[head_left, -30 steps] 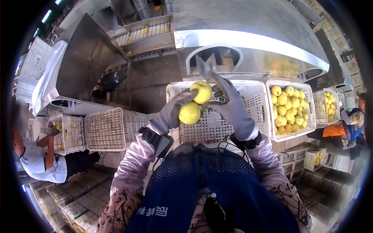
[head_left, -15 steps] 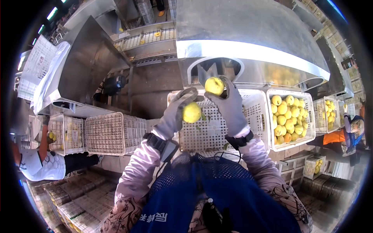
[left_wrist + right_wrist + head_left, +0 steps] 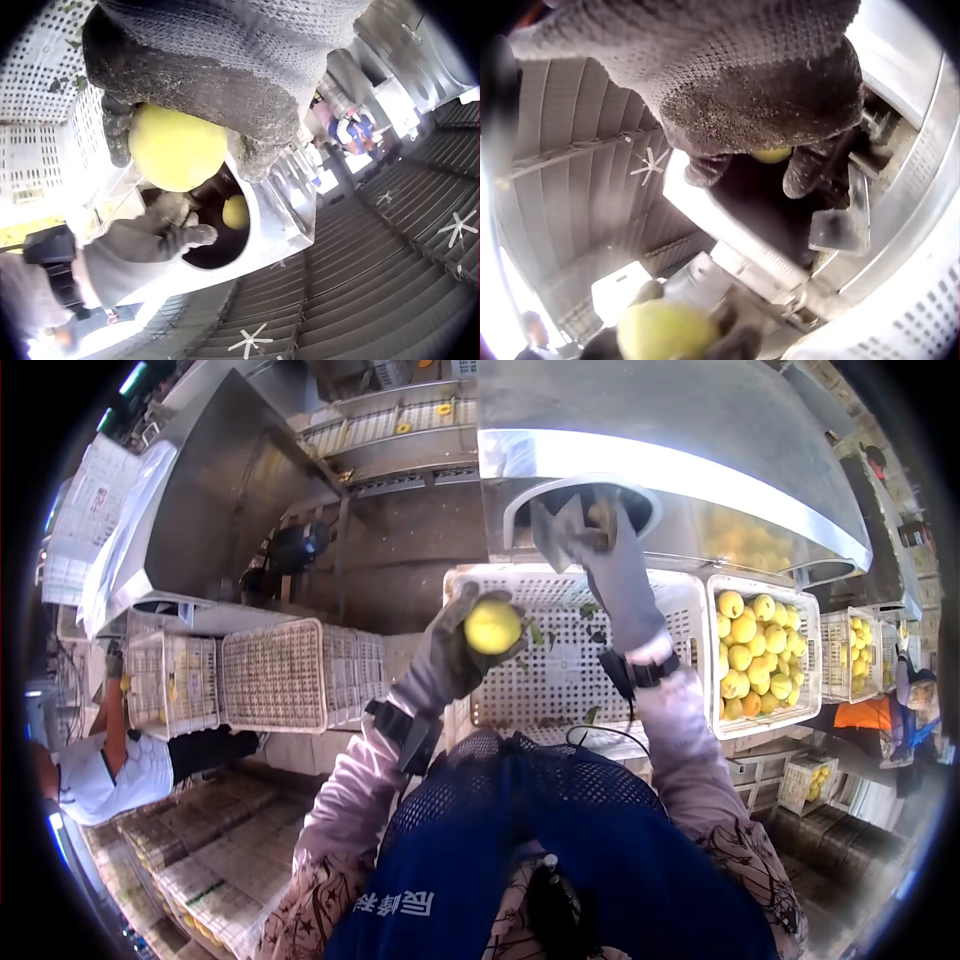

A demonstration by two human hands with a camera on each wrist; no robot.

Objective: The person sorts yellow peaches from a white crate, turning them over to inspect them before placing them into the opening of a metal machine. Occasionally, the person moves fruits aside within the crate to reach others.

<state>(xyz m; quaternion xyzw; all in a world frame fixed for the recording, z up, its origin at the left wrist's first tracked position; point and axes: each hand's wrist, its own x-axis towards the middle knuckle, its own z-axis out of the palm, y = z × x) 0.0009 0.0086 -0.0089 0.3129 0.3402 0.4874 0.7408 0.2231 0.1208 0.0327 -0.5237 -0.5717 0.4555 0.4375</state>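
My gloved left hand (image 3: 450,645) grips a round yellow fruit (image 3: 493,626) over the near left part of a white perforated crate (image 3: 560,680). The left wrist view shows that fruit (image 3: 178,148) under the dark coated fingers (image 3: 195,90). My gloved right hand (image 3: 620,575) reaches across the crate into the oval opening (image 3: 655,510) of a steel machine. Another yellow fruit (image 3: 236,212) is inside the opening, just beyond the extended right fingers (image 3: 201,235). In the right wrist view only a sliver of this fruit (image 3: 772,155) shows past the glove.
Leaves (image 3: 537,632) lie on the crate floor. To the right stands a crate (image 3: 715,660) filled with yellow fruit. On the left are an upended crate (image 3: 270,675) and a person (image 3: 120,775); another person (image 3: 915,705) stands at far right. Metal flaps (image 3: 560,530) jut at the opening.
The right hand has carried one fruit forward from over the crate into the opening, where it now lies apart from the fingers. The left hand still holds its fruit, now slightly higher in view.
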